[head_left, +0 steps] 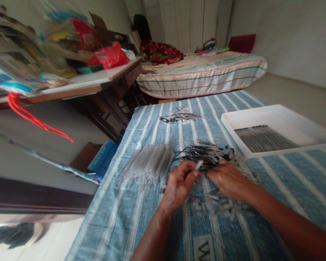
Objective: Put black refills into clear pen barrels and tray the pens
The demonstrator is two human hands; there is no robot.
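Observation:
My left hand [180,181] is closed, with a translucent pen barrel [199,165] pinched between thumb and fingers and its tip pointing up. My right hand [228,179] lies at the near edge of a heap of black pen refills [203,152]. Its fingers are bent down and pressed together; what they grip, if anything, is hidden. Left of the hands, a stack of translucent pen barrels [149,163] lies side by side. Small clear plastic pieces, perhaps pen caps [225,206], are scattered below the right hand. Further pale pieces [246,166] lie beyond it.
A white tray [250,152] at the right holds a row of assembled-looking pens [264,138]. A smaller bunch of thin pen parts [176,116] lies at the table's far end. Blue striped cloth [152,224] covers the table. A cluttered desk [92,81] stands left, a bed [203,74] behind.

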